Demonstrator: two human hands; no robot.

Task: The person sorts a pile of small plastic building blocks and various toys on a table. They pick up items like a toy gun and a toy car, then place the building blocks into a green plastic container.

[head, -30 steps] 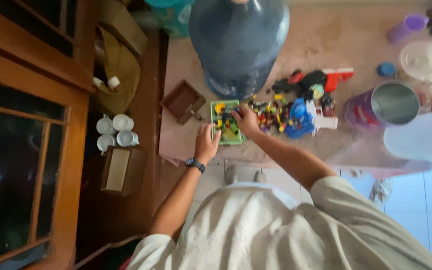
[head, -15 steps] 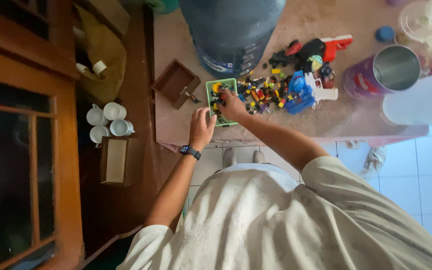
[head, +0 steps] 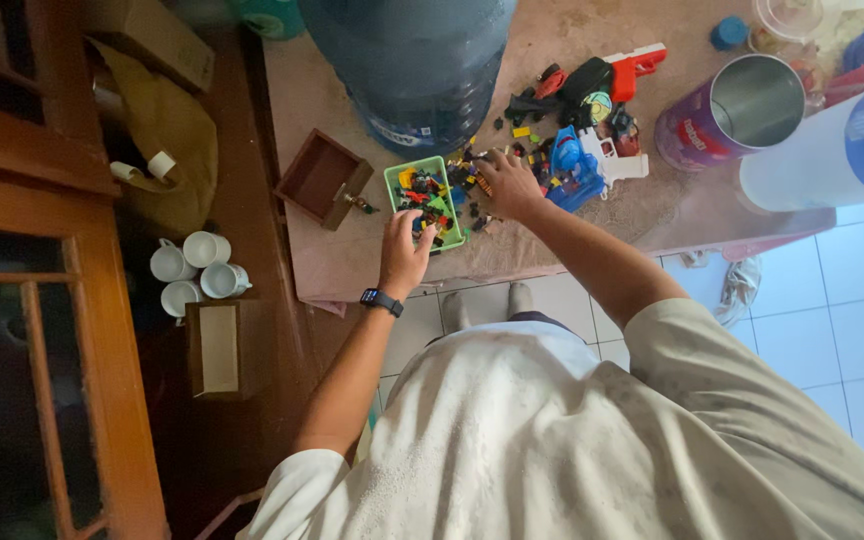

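Observation:
A small green tray (head: 392,180) filled with coloured toy bricks sits on the beige tabletop (head: 592,220). My left hand (head: 404,255), with a dark watch on its wrist, rests on the tray's near edge with fingers spread. My right hand (head: 510,185) lies on a loose pile of small coloured bricks (head: 527,135) just right of the tray. Its fingertips are down among the pieces, and I cannot tell whether it holds one.
A big blue water jug (head: 412,55) stands behind the tray. A small brown wooden box (head: 322,178) lies to its left. Toy guns (head: 607,150), a metal-lined can (head: 727,110) and a white-and-blue container (head: 832,145) are at the right. White cups (head: 190,265) sit on a dark shelf at left.
My right hand has moved from over the green tray to the loose brick pile on its right. My left hand stays at the tray. The camera view has shifted.

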